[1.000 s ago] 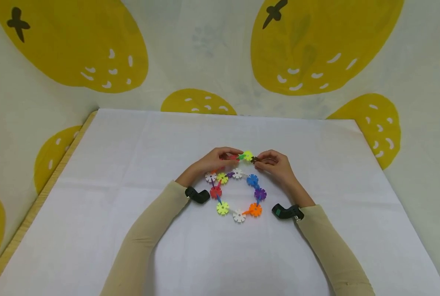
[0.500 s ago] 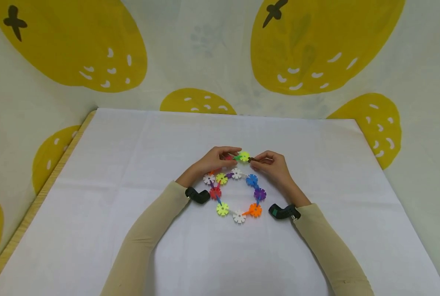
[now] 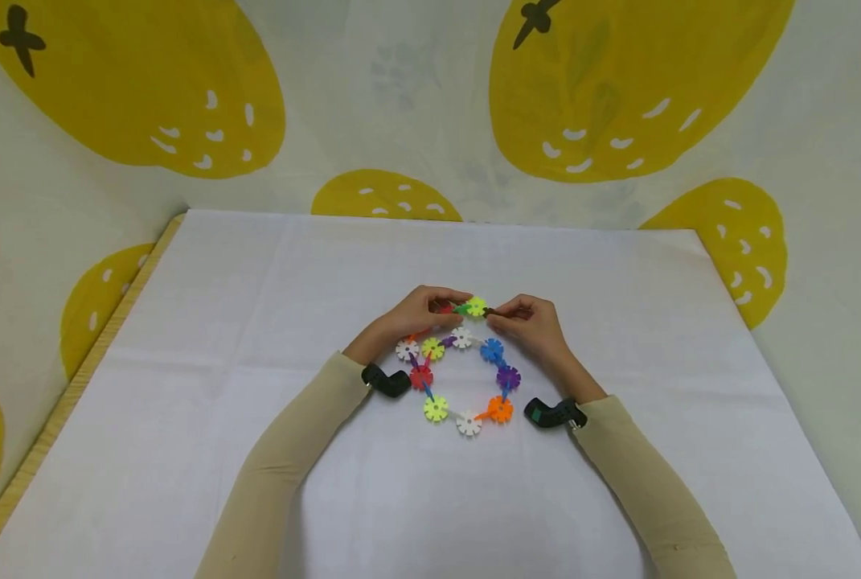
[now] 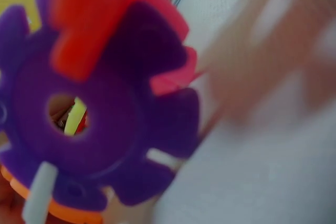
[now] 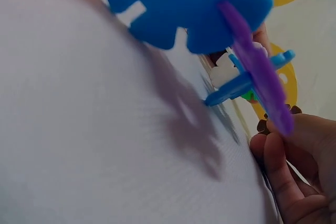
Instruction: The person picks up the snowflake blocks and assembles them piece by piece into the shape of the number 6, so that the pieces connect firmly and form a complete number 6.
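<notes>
Interlocking notched plastic discs make a ring, with another chain of them running above it. My left hand (image 3: 417, 312) pinches the chain at a red disc (image 3: 444, 307), mostly hidden by the fingers. A green disc (image 3: 462, 309) and a yellow-green disc (image 3: 477, 306) follow, between my hands. A dark brown disc (image 5: 262, 126) is pinched between thumb and fingers of my right hand (image 3: 535, 323), against the yellow-green disc's right side. The ring's near end has a white disc (image 3: 469, 424) and an orange disc (image 3: 501, 409). A purple disc (image 4: 105, 129) fills much of the left wrist view.
A white cloth (image 3: 256, 265) covers the table, with a bare wooden edge (image 3: 75, 378) at left. Behind stands a pale backdrop (image 3: 401, 104) with large yellow fruit shapes. Each wrist wears a black camera, the left one (image 3: 387, 381) close to the ring.
My right hand has shifted slightly left with the brown disc, and the yellow-green disc moved left too, closer to my left hand. The ring has stayed nearly in place.
</notes>
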Action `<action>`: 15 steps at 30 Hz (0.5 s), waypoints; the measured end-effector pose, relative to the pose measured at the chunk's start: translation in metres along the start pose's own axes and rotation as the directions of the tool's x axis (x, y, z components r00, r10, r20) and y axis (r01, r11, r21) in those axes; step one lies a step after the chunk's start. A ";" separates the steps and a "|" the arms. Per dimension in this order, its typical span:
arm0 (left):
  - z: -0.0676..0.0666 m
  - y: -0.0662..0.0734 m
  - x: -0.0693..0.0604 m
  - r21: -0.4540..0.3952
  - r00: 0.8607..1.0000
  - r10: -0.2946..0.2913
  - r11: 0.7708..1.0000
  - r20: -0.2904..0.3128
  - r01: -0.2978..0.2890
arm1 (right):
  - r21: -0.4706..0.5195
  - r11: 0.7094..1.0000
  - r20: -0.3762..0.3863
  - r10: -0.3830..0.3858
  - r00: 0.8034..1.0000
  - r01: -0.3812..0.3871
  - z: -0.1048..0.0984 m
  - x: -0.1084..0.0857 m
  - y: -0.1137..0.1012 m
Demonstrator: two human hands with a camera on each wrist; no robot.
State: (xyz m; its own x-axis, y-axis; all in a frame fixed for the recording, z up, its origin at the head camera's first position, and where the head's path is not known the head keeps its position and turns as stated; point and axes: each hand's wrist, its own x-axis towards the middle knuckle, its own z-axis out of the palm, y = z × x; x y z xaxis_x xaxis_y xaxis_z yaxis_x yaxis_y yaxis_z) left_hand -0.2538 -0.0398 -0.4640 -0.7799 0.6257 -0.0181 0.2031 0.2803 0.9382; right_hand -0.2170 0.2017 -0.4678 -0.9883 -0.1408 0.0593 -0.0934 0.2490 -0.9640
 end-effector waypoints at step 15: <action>-0.002 -0.003 0.003 -0.066 0.999 -0.021 0.998 -0.030 0.019 | 0.003 1.000 -0.003 -0.016 1.000 0.016 0.007 0.005 -0.001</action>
State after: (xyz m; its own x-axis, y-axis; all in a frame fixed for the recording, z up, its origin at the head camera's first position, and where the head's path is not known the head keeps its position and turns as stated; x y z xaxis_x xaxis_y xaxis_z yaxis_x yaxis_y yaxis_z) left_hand -0.2581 -0.0403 -0.4660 -0.8015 0.5973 -0.0277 0.1484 0.2435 0.9585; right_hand -0.2208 0.1940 -0.4688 -0.9870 -0.1416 0.0754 -0.1087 0.2444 -0.9636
